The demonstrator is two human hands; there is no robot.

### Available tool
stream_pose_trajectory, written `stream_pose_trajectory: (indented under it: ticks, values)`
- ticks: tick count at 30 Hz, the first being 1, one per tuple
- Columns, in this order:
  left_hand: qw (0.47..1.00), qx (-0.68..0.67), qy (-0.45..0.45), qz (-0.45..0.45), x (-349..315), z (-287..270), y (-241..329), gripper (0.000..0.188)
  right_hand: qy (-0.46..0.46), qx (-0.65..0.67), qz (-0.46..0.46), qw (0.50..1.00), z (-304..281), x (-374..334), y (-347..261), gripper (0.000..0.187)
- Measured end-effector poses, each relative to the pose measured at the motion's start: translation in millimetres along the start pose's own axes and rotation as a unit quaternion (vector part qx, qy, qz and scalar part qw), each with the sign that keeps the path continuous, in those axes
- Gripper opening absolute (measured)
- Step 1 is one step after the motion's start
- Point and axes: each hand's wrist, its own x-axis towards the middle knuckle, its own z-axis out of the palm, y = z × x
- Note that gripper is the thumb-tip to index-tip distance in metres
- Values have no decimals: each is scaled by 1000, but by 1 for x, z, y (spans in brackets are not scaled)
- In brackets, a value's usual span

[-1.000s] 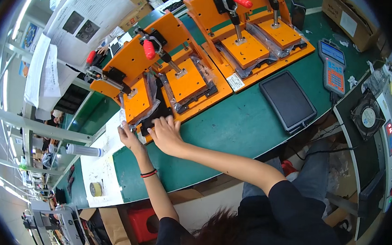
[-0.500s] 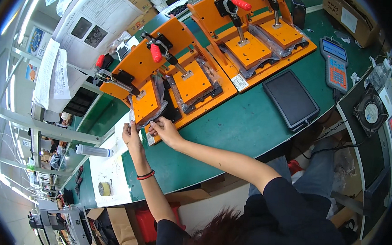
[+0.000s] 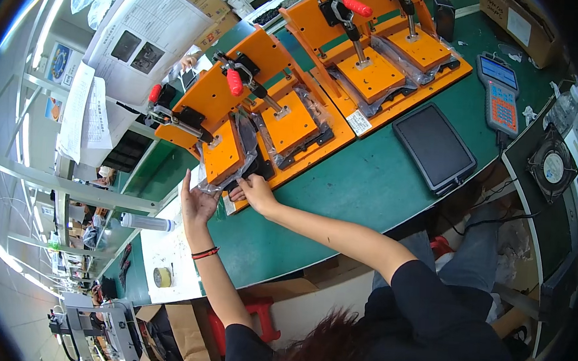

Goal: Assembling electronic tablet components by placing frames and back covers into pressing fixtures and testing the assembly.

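Observation:
At the near left corner of an orange clamping fixture, my left hand is raised with its fingers spread and nothing in it. My right hand is beside it, fingers curled at the fixture's near edge; what they pinch is hidden. Just beyond both hands, an orange press plate lies over crumpled clear plastic film with dark material beneath. A toggle clamp bears down on that plate. A second orange plate sits to its right, under a toggle clamp with a red handle.
Another orange fixture stands to the right. On the green table lie a black tablet and a handheld keypad device. A tape roll and a white cylinder are at left, paper sheets hanging beyond.
My left hand has let go at the plate's near corner and spread its fingers. My right hand stays at the fixture's edge. The whole view has shifted slightly.

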Motion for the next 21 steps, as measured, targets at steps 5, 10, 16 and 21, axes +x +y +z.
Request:
stream_pose_trajectory:
  ticks: [5, 10, 16, 21]
  values:
    - [1000, 10, -23, -16, -9, -3, 4, 73, -1, -16, 23, 1000, 3, -5, -6, 29]
    - [999, -6, -42, -2, -9, 4, -4, 71, 3, -9, 46, 999, -3, 4, -9, 34]
    - [920, 288, 229, 131, 7, 0, 14, 65, -36, 5, 48, 998, -38, -36, -35, 37]
    - [540, 585, 272, 540, 55, 26, 112, 58, -90, -40, 107, 989, -73, -150, -78, 41]
